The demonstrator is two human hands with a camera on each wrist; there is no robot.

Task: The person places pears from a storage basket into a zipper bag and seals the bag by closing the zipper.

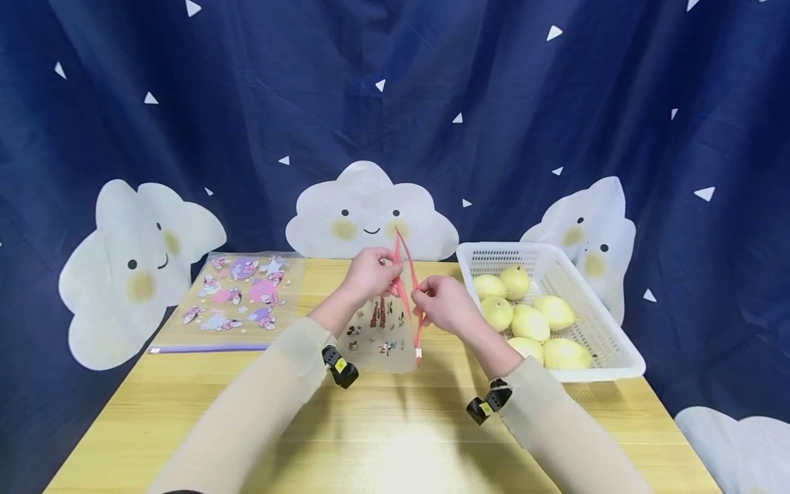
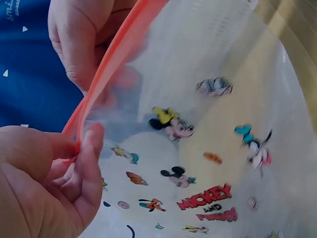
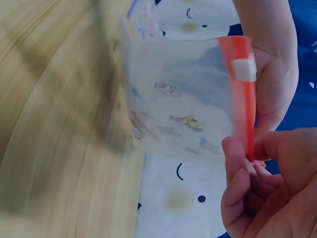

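Between both hands hangs a translucent zipper bag (image 1: 382, 346) with a coral-red top strip and small cartoon prints, among them the words "Mickey and Friends". My left hand (image 1: 370, 273) pinches one side of the red strip between thumb and fingers. On the other side of the mouth, my right hand (image 1: 447, 303) pinches the strip as well. The two edges stand apart, forming a gap at the mouth. A white slider (image 3: 244, 70) sits near one end of the strip, at the near end in the head view. No contents show inside the bag.
To the left lies a flat clear bag (image 1: 237, 302) with pink and purple prints and a purple zipper along its near edge. A white perforated basket (image 1: 607, 374) holding several yellow pears (image 1: 529, 324) stands at the right. Behind the wooden table (image 1: 370, 439) hangs a blue curtain (image 1: 432, 55).
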